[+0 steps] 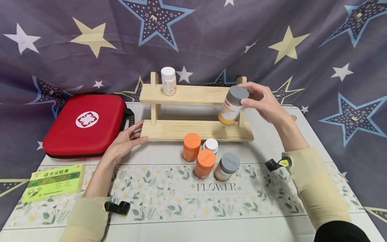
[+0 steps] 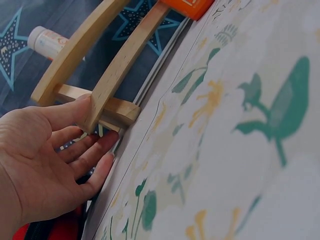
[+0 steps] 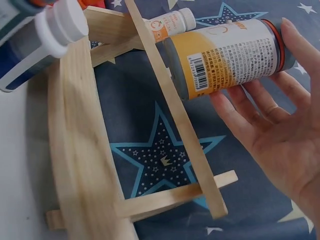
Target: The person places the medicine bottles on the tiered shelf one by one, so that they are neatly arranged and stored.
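Observation:
A two-tier wooden shelf stands against the starry cloth. My left hand holds the left end of its lower board, thumb on the front and fingers round the end, as the left wrist view shows. My right hand grips a grey-lidded supplement bottle by its lid; the bottle is tilted in front of the upper board's right end. In the right wrist view, the yellow-and-white label with its barcode shows. A white bottle stands upright at the left of the upper board.
In front of the shelf stand two orange bottles, a small white-capped bottle and another grey-lidded bottle. To the left lie a red first-aid case and a green medicine box. A floral cloth covers the table.

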Motion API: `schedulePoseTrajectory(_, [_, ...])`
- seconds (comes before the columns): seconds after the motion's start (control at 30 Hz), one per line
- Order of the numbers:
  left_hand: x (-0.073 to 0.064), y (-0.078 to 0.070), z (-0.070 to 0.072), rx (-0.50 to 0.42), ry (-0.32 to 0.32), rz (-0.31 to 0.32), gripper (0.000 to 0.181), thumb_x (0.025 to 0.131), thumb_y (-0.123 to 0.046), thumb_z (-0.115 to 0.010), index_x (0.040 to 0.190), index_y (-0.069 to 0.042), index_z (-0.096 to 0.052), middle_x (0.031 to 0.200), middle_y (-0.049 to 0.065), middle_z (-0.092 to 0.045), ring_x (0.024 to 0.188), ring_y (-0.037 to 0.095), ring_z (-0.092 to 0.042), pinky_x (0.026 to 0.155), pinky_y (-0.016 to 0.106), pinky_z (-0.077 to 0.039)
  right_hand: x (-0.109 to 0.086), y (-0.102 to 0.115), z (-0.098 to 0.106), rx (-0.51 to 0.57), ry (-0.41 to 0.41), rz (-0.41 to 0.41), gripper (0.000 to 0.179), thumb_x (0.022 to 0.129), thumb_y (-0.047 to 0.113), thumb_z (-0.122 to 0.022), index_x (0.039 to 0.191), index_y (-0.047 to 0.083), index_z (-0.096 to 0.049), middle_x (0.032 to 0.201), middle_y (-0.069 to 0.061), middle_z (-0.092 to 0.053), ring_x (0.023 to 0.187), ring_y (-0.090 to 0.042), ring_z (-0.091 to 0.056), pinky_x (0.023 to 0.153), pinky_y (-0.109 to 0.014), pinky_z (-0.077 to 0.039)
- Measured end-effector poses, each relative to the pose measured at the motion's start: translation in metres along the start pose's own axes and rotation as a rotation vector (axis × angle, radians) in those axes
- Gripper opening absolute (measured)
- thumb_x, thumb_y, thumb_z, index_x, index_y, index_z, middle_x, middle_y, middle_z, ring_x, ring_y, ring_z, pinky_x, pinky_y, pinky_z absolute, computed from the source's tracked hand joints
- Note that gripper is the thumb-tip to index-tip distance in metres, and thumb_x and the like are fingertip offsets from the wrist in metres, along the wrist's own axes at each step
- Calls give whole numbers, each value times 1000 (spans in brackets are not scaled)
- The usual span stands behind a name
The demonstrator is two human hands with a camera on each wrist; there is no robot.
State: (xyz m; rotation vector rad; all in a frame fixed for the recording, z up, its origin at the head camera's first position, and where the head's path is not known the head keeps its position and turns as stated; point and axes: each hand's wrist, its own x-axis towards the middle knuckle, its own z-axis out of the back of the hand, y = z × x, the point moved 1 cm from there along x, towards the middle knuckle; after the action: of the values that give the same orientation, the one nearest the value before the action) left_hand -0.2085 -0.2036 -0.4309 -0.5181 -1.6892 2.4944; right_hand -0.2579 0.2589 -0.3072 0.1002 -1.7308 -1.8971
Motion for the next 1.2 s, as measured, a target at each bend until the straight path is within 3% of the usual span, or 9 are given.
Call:
schedulePoseTrajectory(0.23, [1, 1, 1, -2, -4, -7, 84, 99, -23, -69, 166, -25, -18, 166, 14, -36, 123, 9, -57, 93, 11, -43, 31, 9, -3, 21, -9, -39, 32, 94, 0, -62, 123, 12, -70, 107, -3, -72, 95, -14, -68, 82, -27, -59])
schedulePoseTrajectory(0.4, [1, 2, 2, 11, -7, -7, 84, 100, -25, -69, 166, -25, -18, 167, 13, -33, 132, 21, -56, 95, 13, -43, 53, 16, -8, 52, -10, -56, 29, 95, 3, -64, 123, 10, -70, 107, -6, -71, 98, -17, -69, 82, -30, -62])
schedulePoseTrajectory(0.53, [0, 2, 1, 22, -11, 1, 83, 99, -27, -69, 166, -28, -19, 169, 12, -29, 140, 32, -52, 104, 26, -43, 70, 21, -14, 55, -25, -82, 29, 95, 6, -67, 124, 9, -69, 107, -9, -70, 98, -20, -69, 81, -31, -62])
schedulePoseTrajectory(0.67, [-2, 2, 1, 17, -11, 3, 83, 99, -28, -69, 166, -28, -19, 170, 12, -28, 142, 34, -50, 110, 37, -41, 83, 23, -20, 17, -40, -116, 31, 94, 10, -70, 125, 9, -68, 109, -10, -68, 100, -21, -68, 81, -30, -62])
schedulePoseTrajectory(0.97, [0, 2, -1, 14, -6, -7, 83, 100, -26, -68, 166, -27, -19, 169, 12, -29, 139, 31, -52, 95, 15, -43, 103, 23, -28, -48, -54, -151, 36, 94, 16, -71, 128, 10, -66, 113, -9, -66, 109, -23, -66, 82, -30, -62])
schedulePoseTrajectory(1.2, [1, 2, 0, 22, -3, -17, 83, 100, -24, -68, 166, -24, -18, 169, 12, -30, 139, 31, -52, 96, 16, -43, 113, 18, -35, -86, -54, -174, 39, 93, 19, -73, 130, 10, -65, 111, -9, -66, 110, -24, -65, 84, -33, -62])
